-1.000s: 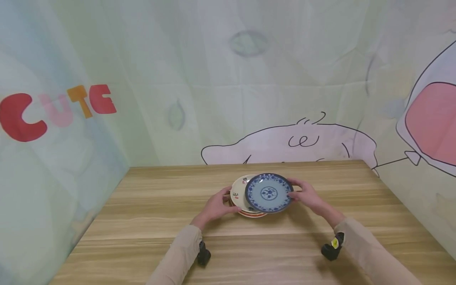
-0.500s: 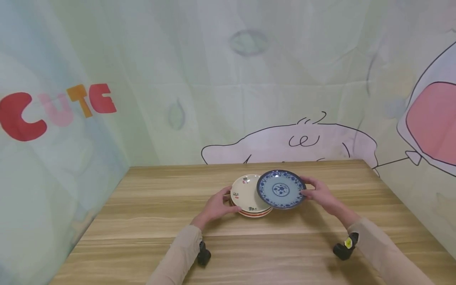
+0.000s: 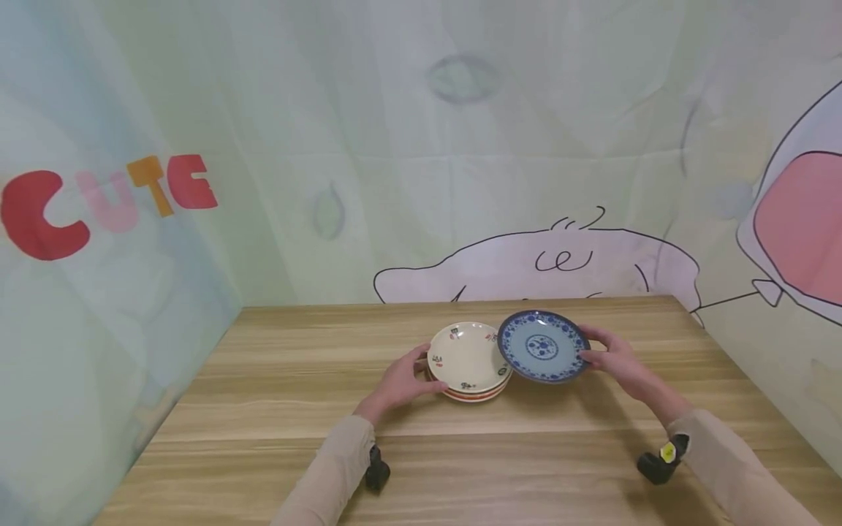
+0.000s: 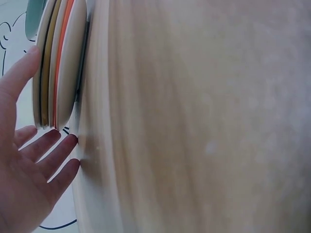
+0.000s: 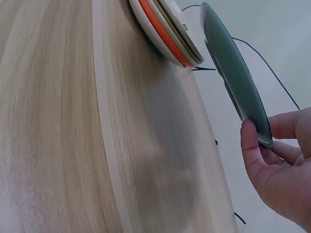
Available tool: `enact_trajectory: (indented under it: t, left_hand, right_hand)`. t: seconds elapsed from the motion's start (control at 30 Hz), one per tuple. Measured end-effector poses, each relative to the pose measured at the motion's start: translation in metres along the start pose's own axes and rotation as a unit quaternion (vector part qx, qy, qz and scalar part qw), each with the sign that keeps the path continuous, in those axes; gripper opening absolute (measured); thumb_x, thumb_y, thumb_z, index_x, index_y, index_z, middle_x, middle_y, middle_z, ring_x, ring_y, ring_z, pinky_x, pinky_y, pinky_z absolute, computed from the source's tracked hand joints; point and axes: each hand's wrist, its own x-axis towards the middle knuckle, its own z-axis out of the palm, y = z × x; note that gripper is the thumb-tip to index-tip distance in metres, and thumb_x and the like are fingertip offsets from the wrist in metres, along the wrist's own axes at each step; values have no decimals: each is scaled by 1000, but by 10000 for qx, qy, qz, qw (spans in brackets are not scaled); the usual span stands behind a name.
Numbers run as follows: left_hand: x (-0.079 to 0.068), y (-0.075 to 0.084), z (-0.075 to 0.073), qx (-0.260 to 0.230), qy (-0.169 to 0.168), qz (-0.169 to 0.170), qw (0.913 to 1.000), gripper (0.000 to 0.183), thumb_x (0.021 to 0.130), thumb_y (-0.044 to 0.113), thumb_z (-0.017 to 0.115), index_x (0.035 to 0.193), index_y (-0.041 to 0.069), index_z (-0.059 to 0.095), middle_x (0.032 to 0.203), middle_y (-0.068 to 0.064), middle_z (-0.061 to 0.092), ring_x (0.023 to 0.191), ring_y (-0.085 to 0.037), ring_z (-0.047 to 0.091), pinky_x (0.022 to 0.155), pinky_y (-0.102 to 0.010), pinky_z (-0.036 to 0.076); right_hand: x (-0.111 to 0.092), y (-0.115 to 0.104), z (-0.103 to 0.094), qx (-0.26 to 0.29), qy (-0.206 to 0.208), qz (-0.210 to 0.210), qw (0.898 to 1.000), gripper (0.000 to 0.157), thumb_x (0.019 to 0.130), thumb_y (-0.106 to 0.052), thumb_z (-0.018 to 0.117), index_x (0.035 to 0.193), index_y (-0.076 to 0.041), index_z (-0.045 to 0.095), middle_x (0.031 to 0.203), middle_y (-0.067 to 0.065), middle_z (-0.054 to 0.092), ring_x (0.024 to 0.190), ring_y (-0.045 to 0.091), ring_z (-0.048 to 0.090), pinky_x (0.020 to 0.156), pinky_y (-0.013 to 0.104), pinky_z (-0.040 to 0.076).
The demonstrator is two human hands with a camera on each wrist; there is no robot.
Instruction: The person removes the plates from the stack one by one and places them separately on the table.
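My right hand [image 3: 618, 369] pinches a blue-and-white patterned plate [image 3: 544, 348] by its right rim. In the right wrist view the plate [image 5: 235, 73] is tilted and raised above the table, its plain green underside showing. Its left edge overlaps a stack of cream plates [image 3: 465, 358] in the head view. Small figures decorate the top cream plate; orange, white and olive rims show below it in the left wrist view. My left hand [image 3: 399, 380] rests at the left side of this stack, thumb at the upper rim and fingers spread, fairly straight, beside the edge.
Everything sits on a wood-grain table [image 3: 316, 460]. A printed cloth backdrop [image 3: 296, 146] with coloured letters and a cartoon drawing hangs behind and along the sides. A small black device [image 3: 377, 470] is strapped to each wrist.
My right hand has carried the blue-and-white plate rightward off the stack, uncovering most of the top cream plate. My left hand has stayed at the stack's left side.
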Motion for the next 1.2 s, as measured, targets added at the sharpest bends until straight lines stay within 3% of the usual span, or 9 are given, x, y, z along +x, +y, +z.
enact_trajectory:
  t: [0.3,0.6,0.83,1.1,1.2]
  left_hand:
    - [-1,0,-1,-9,-4,-28,10000,87,71,40,75,139,7,33,136,-13,43,116,-29,50,99,-44,38]
    - [-1,-1,0,4,6,47,10000,86,71,38,75,139,7,33,137,-13,42,117,-29,49,101,-45,36]
    - [-1,-1,0,42,17,45,10000,85,71,39,75,139,8,34,136,-14,43,116,-30,50,101,-46,36]
    - [-2,0,0,49,13,69,10000,84,71,38,75,138,7,34,136,-14,43,116,-30,50,101,-46,36]
    - [-2,0,-1,16,-10,46,10000,84,71,37,75,138,7,34,136,-15,43,117,-30,49,101,-46,36]
  right_hand:
    - [-3,14,-11,133,11,-26,9999,59,89,-2,48,139,11,19,139,32,23,102,13,47,78,20,50]
    - [-9,25,-18,19,174,83,9998,58,90,-3,47,139,10,19,140,32,22,122,37,30,79,17,48]
    - [-9,35,-19,59,180,218,9996,59,89,-2,49,139,9,18,141,32,20,123,40,29,80,20,49]
    - [-9,40,-13,77,208,298,9993,60,87,2,49,137,13,18,139,34,20,113,32,43,79,21,52]
    - [-9,40,-12,65,172,358,9992,60,88,2,49,137,14,17,139,35,19,114,35,42,80,24,52]
